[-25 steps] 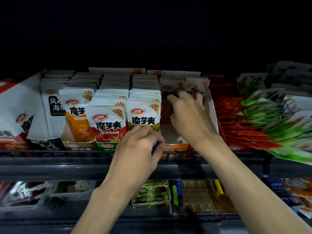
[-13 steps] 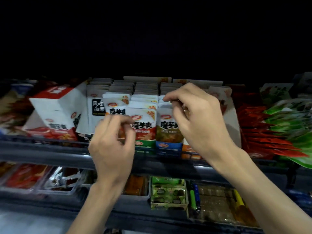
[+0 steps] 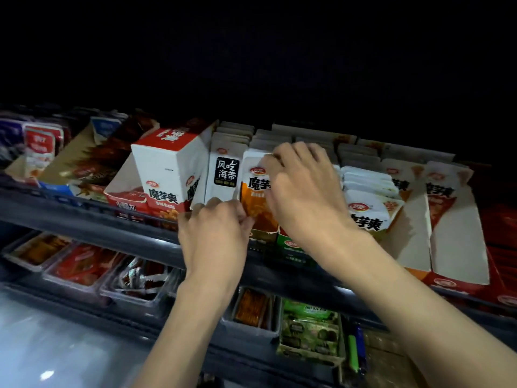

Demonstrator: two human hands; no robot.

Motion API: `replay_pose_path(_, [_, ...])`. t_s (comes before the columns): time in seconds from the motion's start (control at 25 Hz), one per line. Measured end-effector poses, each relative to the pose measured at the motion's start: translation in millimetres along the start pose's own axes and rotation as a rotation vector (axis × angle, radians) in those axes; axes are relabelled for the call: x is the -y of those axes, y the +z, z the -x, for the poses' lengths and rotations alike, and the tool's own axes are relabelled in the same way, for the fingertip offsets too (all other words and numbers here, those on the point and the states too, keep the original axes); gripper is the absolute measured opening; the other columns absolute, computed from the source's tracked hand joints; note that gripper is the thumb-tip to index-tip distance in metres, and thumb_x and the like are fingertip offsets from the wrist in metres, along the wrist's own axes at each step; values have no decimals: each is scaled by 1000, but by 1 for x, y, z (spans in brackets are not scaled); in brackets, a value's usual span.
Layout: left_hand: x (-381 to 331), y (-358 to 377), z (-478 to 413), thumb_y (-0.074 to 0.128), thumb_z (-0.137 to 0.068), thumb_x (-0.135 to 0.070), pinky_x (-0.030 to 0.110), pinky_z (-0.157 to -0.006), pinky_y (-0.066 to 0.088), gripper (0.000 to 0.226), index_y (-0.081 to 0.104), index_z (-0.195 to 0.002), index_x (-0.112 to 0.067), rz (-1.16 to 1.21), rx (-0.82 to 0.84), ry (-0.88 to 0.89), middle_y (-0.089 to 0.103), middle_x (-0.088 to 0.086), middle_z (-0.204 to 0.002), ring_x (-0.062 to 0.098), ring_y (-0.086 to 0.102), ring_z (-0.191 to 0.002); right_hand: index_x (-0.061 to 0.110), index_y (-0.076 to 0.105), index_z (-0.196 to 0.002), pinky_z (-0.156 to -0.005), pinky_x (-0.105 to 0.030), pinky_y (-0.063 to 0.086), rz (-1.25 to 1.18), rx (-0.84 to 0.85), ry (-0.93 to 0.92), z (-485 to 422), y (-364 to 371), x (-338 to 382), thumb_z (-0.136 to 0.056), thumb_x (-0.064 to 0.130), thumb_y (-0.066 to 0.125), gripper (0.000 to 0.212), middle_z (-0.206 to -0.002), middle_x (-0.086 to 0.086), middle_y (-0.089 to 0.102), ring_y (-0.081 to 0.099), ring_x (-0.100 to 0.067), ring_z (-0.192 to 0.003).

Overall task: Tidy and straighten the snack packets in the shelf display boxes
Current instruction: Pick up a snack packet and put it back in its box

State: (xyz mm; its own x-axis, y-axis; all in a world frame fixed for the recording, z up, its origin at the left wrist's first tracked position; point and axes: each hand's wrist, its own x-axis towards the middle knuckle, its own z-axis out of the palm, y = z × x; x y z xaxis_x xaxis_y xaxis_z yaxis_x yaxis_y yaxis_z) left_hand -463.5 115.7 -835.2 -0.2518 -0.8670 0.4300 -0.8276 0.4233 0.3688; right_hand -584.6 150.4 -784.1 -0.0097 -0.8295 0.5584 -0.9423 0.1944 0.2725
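Snack packets stand in rows in cardboard boxes on the upper shelf [image 3: 84, 219]. At far left lie red packets [image 3: 42, 144]. Next comes a tilted white-and-red display box [image 3: 167, 169], just beside a white packet with a black label [image 3: 225, 172]. The orange packet [image 3: 256, 203] stands upright at the front of its row. The left hand [image 3: 215, 239], fingers curled and bunched, pinches this packet's lower left edge between thumb and forefinger. The right hand [image 3: 305, 191] covers the packet's right side, its fingers [image 3: 282, 155] bent close together over the top edge. Further right are stacked white packets [image 3: 369, 197] and two tall white boxes [image 3: 414, 219]. Below sit clear trays [image 3: 81, 264] and a green box [image 3: 310, 334].
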Motion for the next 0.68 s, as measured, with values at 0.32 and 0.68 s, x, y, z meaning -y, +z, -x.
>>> replay_pose_path(0.32, [0,0,-2,60,-90,-42,39,-86,40,21,69,-87,-24,34,8,-34,68,-1,-88,23,63,-88,13,72,-89,-98,-39,36,2,-149,13,-7,7,-1,-70,13,84,22,-82,-5,71,66,-27,-84])
replay_pose_path(0.68, [-11,-9,0,63,-88,-49,43,-87,48,43,49,-118,-22,424,-137,-29,53,-2,-113,19,56,-100,5,63,-105,-79,-32,50,-557,-537,132,2,-32,-27,-96,6,57,11,-102,-6,63,58,-16,-93])
